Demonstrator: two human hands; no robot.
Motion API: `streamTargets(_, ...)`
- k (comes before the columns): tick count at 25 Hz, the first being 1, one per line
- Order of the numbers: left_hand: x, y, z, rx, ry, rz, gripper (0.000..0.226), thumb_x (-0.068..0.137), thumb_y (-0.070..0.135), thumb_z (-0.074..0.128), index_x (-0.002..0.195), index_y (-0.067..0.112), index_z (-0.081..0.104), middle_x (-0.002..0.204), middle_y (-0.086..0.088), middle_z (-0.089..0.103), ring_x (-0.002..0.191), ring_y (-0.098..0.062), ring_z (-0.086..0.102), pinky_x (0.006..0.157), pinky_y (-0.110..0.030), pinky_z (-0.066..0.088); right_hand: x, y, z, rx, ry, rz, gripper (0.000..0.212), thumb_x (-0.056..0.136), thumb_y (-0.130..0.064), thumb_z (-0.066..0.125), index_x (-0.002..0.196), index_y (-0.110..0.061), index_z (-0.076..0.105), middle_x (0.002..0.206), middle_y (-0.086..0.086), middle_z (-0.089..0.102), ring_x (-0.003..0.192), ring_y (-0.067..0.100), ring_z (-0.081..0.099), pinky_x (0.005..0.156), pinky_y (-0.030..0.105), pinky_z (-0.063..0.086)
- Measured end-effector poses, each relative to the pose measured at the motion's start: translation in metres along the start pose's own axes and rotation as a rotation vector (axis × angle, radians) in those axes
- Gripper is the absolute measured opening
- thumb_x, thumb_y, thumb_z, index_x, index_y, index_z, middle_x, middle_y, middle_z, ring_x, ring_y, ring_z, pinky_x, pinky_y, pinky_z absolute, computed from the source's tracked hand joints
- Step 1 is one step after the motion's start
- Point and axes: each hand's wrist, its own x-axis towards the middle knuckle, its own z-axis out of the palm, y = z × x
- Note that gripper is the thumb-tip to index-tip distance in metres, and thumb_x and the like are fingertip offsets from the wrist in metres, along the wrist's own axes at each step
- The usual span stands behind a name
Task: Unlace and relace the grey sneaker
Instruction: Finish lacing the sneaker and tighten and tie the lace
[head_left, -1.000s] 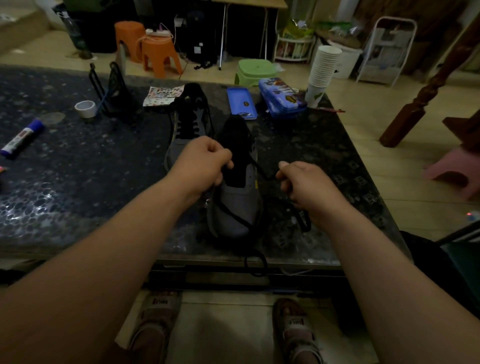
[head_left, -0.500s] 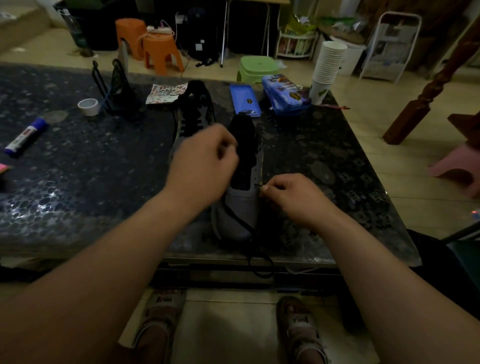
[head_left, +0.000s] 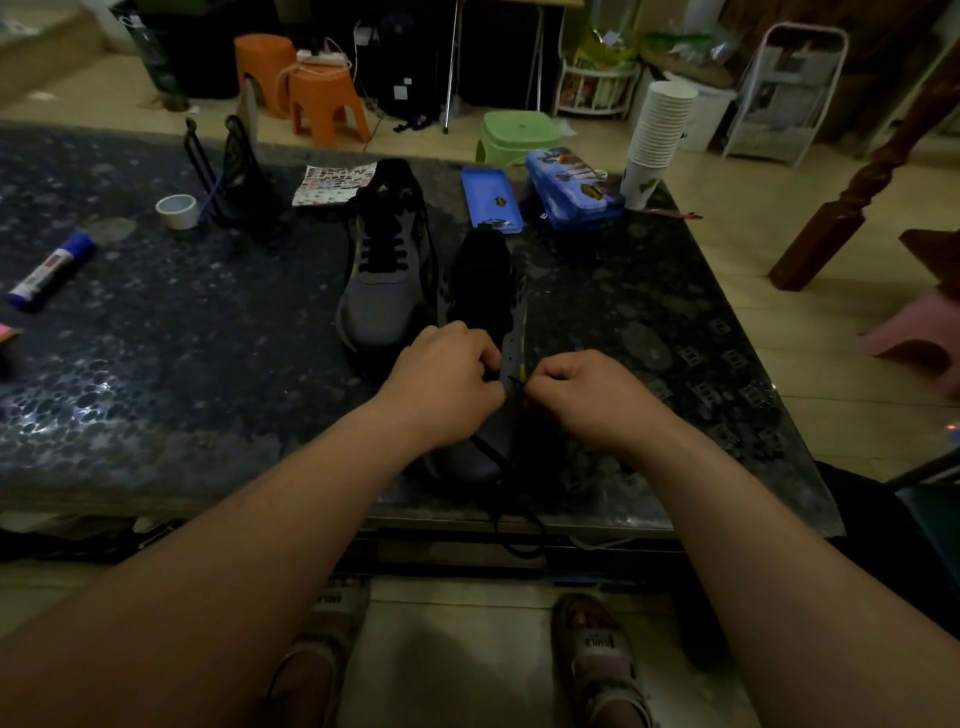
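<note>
Hands (head_left: 447, 384) (head_left: 587, 395) gripping sneaker (head_left: 480, 312) and lace (head_left: 487, 451), SMILE sandal (head_left: 597, 644)

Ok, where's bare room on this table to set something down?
Two patches: the table between the glue stick and the laced sneaker, and right of the unlaced sneaker toward the table's edge, nearer than the pencil case. The far edge is crowded: tape, rack, stickers, cups.
</note>
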Motion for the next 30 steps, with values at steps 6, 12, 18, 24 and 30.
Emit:
streamTargets(6,0.001,-0.004,0.000,-0.163,-0.018,-0.035,0.015,0.085,0.022,0.072,0.094,0.034,0.068,0.090,0.007,0.059,0.092,-0.022,0.060,0.088,-0.044,0.054,0.004,0.003,0.002,0.030,-0.004,-0.038,0.030,0.101,-0.027,0.060,0.083,-0.005,0.070,0.061,-0.001,0.058,0.047,0.007,0.046,0.048,0.025,0.036)
streamTargets(12,0.002,-0.004,-0.004,-0.185,-0.035,-0.014,0.017,0.085,0.020,0.069,0.093,0.031,0.077,0.077,0.016,0.061,0.088,-0.017,0.063,0.086,-0.043,0.056,0.005,0.003,0.005,-0.014,-0.032,-0.062,0.028,0.100,-0.026,0.058,0.078,-0.010,0.068,0.059,-0.001,0.056,0.050,0.011,0.048,0.053,0.031,0.037)
streamTargets(18,0.002,-0.005,-0.003,-0.202,-0.038,-0.013,0.019,0.087,0.019,0.064,0.089,0.036,0.071,0.093,0.014,0.061,0.093,-0.018,0.063,0.091,-0.043,0.054,0.008,0.003,0.009,0.030,0.034,-0.034,0.030,0.098,-0.026,0.059,0.075,-0.010,0.066,0.057,-0.002,0.057,0.049,0.011,0.048,0.053,0.032,0.037)
streamTargets(24,0.007,-0.014,-0.001,-0.135,-0.142,0.030,0.031,0.086,0.037,0.055,0.112,0.042,0.071,0.088,0.015,0.051,0.097,-0.022,0.059,0.097,-0.049,0.050,0.008,0.000,0.010,-0.219,0.007,-0.125,0.033,0.104,-0.035,0.056,0.074,-0.023,0.061,0.066,-0.006,0.060,0.062,0.011,0.057,0.058,0.031,0.042)
streamTargets(30,0.020,-0.013,-0.006,-0.057,-0.283,-0.001,0.023,0.103,0.029,0.057,0.080,0.032,0.057,0.072,0.010,0.055,0.074,-0.018,0.054,0.074,-0.035,0.048,0.010,0.004,0.013,-0.266,0.147,-0.081,0.034,0.098,-0.048,0.063,0.075,-0.023,0.063,0.072,-0.003,0.064,0.071,0.017,0.061,0.059,0.032,0.043)
